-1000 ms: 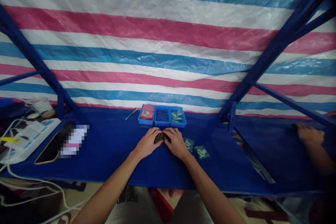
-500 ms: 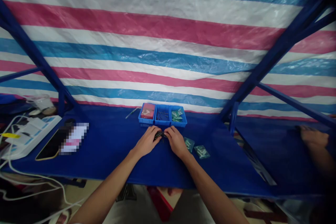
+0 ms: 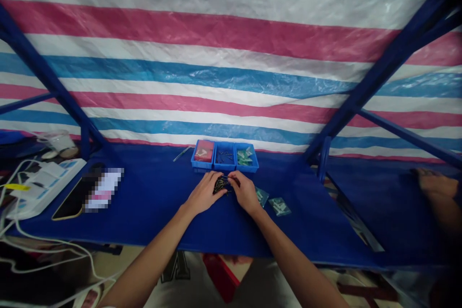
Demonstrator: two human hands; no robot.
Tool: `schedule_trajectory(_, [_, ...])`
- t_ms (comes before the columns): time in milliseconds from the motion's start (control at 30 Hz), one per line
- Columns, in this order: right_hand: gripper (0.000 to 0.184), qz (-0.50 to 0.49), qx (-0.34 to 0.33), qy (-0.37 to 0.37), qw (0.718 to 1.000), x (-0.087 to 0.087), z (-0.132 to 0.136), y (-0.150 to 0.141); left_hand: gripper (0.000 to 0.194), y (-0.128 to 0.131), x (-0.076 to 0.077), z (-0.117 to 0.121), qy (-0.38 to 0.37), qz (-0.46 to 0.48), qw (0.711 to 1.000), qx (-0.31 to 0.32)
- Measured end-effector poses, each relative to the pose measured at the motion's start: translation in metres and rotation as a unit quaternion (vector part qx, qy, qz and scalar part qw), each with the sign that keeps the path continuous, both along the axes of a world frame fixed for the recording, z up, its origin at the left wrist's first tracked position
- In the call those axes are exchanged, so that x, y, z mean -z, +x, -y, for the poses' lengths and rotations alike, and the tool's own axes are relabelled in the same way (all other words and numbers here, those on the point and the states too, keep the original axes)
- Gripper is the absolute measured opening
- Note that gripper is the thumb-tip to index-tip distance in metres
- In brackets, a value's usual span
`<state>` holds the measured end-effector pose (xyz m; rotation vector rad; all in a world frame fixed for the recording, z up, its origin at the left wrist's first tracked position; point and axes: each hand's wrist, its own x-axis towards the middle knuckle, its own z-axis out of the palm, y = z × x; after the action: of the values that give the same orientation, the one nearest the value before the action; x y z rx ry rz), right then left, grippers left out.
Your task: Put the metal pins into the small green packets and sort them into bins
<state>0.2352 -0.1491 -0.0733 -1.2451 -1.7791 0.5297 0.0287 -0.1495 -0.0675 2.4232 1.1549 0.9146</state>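
My left hand (image 3: 206,192) curves around a small pile of dark, brassy screws (image 3: 219,185), with its thumb along the near side and its fingers along the far side. My right hand (image 3: 244,191) is closed in a pinch at the right edge of the pile, on what looks like a thin screw (image 3: 227,177). Just beyond my hands stand three joined blue bins. The left bin (image 3: 202,164) holds a red item, the middle bin (image 3: 224,163) a few dark screws, and the right bin (image 3: 247,166) small green-and-white packets.
Clear packets with pale pieces (image 3: 279,206) lie right of my right hand. A thin pen-like tool (image 3: 181,154) lies left of the bins. Farther left are a phone (image 3: 74,197) and a white power strip (image 3: 45,187) with cables. Another person's hand (image 3: 438,185) rests at far right.
My hands have parted slightly, so more of the screw pile shows between them. My right fingers have risen a little and now pinch at the pile's edge. The view has shifted slightly.
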Motion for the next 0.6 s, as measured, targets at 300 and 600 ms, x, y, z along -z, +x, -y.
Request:
schedule_trajectory(300, [0.017,-0.014,0.018,0.001,1.0,-0.005,0.003,-0.002,0.09,0.001,-0.001,0.002,-0.011,-0.015,1.0,-0.012])
schedule_trajectory(600, [0.019,-0.132,0.041,-0.002,0.99,0.01,0.001,-0.009,0.072,0.003,0.003,0.0,-0.005,0.006,1.0,-0.004])
